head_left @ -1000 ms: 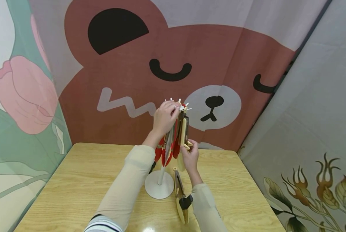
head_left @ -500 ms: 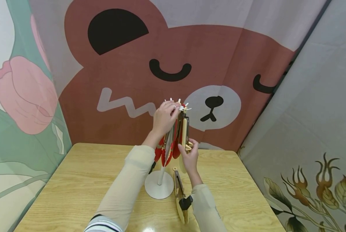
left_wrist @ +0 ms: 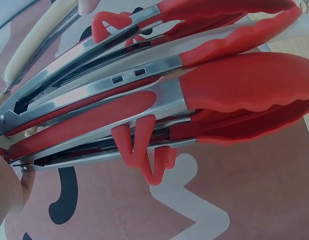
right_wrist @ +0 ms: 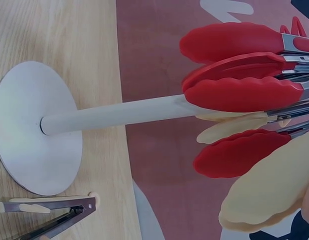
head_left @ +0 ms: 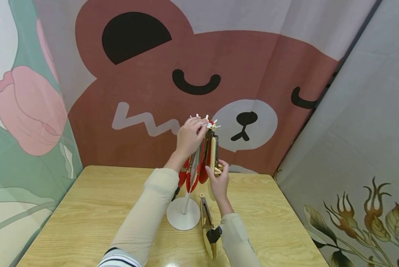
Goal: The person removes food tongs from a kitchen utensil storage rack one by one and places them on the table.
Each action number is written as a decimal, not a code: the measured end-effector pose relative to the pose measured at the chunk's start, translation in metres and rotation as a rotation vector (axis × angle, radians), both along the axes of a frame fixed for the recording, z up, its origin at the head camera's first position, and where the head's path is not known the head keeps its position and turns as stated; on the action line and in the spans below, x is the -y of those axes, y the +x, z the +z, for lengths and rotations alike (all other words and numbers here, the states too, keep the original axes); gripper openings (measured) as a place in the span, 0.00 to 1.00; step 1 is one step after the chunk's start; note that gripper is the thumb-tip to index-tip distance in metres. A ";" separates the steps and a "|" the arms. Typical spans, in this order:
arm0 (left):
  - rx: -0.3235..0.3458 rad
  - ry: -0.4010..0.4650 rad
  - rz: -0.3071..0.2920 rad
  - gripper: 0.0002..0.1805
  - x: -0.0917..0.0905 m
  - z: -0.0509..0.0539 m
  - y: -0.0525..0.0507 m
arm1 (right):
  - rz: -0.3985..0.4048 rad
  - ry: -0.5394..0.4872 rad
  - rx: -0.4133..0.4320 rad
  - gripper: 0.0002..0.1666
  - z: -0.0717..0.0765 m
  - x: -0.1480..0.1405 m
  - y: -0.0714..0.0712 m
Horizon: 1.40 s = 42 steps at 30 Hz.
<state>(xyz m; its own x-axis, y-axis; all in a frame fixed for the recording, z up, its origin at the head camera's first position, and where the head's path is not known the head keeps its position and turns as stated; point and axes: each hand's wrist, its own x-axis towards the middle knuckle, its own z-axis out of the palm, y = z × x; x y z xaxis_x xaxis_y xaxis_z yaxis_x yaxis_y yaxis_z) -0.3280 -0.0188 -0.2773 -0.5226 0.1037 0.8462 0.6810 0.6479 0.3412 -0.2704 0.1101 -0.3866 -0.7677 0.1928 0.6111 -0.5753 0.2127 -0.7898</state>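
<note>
Nearest: a cream left sleeve [head_left: 139, 215] with striped cloth [head_left: 119, 258] at its lower end, and a cream right sleeve [head_left: 238, 239]. Between them, spare tongs [head_left: 206, 218] with steel arms and cream heads lie on the wood-grain table [head_left: 105, 204], loop end pointing away from the person. A small black block [head_left: 214, 234] overlaps them beside the right sleeve; its attachment cannot be determined.

Just beyond and to the left, the round base of a white stand [head_left: 182, 223] sits flat on the table, pole upright.

The right hand [head_left: 220, 181] holds cream tongs [head_left: 213, 152] between thumb and fingers, low on their length. These are upright, head downward, at the right side of the stand; whether their loop is on a hook cannot be told.

The left hand [head_left: 190, 136] is higher, fingers bent over the stand's crown of white hooks and gripping there; whether it also holds a loop is hidden.

Several red tongs [left_wrist: 244, 80] hang heads down around the pole, scalloped edges and V-shaped red feet visible in the left wrist view.

Behind the table hangs a bear-print curtain [head_left: 252, 66]; a tulip-print curtain [head_left: 29, 111] stands left, a grey plant-print curtain [head_left: 353, 122] right.
</note>
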 end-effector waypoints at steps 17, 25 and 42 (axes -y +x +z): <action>-0.010 0.001 -0.003 0.12 0.000 0.001 0.001 | -0.025 -0.002 -0.026 0.26 -0.001 0.003 -0.001; -0.022 0.000 -0.010 0.11 0.000 0.001 0.001 | -0.030 0.006 -0.032 0.25 -0.002 0.003 -0.002; 0.003 -0.009 0.008 0.12 0.000 0.001 0.001 | -0.040 -0.003 -0.092 0.24 -0.001 0.001 -0.002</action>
